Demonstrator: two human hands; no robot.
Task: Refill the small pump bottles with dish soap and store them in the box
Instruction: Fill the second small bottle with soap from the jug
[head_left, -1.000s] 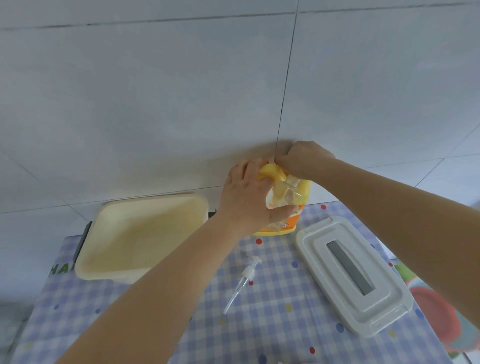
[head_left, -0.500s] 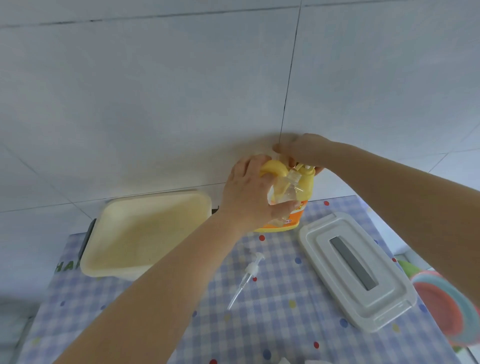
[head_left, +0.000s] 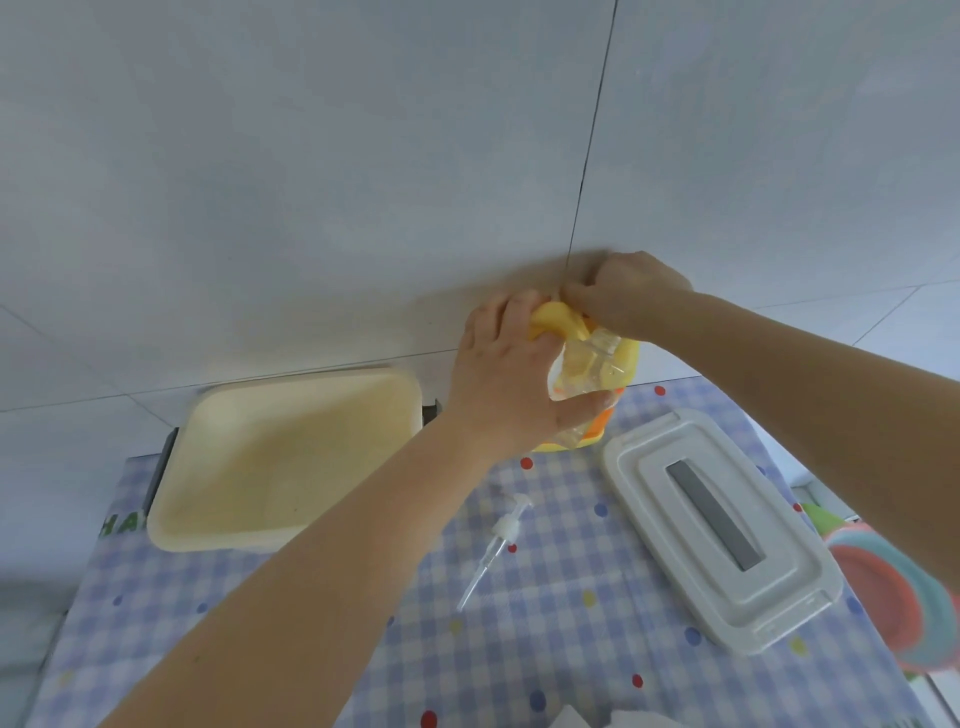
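Note:
A clear small pump bottle (head_left: 584, 379), without its pump, is gripped in my left hand (head_left: 506, 374) and held against the top of the yellow dish soap jug (head_left: 626, 358) at the wall. My right hand (head_left: 623, 291) presses down on the jug's top; what its fingers grip is hidden. The bottle's white pump head with its tube (head_left: 496, 545) lies loose on the checked tablecloth. The cream box (head_left: 280, 457) stands open at the left, with nothing visible inside it.
The box's white lid (head_left: 722, 525) with a grey handle lies flat on the right of the table. Coloured bowls (head_left: 893, 587) are stacked beyond the table's right edge. A tiled wall rises right behind the jug.
The view has shifted slightly. My right hand has stayed on the jug's top and dipped a little; my left hand keeps the small bottle at the spout.

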